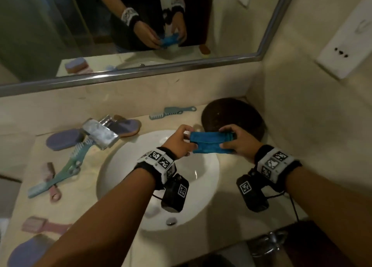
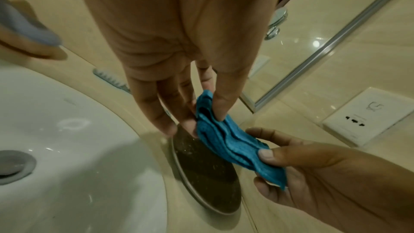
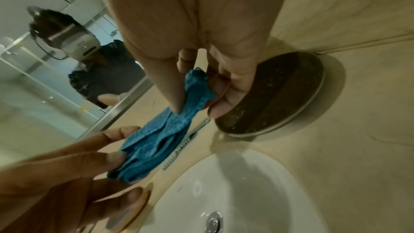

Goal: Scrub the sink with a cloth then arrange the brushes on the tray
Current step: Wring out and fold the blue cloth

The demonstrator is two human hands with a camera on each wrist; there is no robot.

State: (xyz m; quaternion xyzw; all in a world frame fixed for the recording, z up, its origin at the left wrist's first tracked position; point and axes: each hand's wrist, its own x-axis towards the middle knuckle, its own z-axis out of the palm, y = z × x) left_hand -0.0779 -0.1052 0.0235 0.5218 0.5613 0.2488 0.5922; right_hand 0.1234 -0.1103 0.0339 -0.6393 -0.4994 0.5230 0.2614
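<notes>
A folded blue cloth (image 1: 209,143) (image 2: 224,139) (image 3: 156,139) hangs in the air over the far rim of the white sink (image 1: 124,166). My left hand (image 1: 181,144) (image 2: 206,121) pinches its left end between thumb and fingers. My right hand (image 1: 235,142) (image 3: 195,109) pinches the right end the same way. Just behind the cloth, a dark round tray (image 1: 231,113) (image 3: 275,95) sits bare in the counter's back right corner. Brushes lie scattered on the counter: a small teal brush (image 1: 171,112) at the back, a purple brush (image 1: 62,139) and a long teal brush (image 1: 60,172) at the left.
A chrome faucet (image 1: 100,133) juts over the sink's left rim, with a purple-and-brown brush (image 1: 126,125) behind it. More pink and purple brushes (image 1: 38,224) lie at the front left. A mirror runs along the back wall; a white wall socket (image 1: 342,51) is on the right.
</notes>
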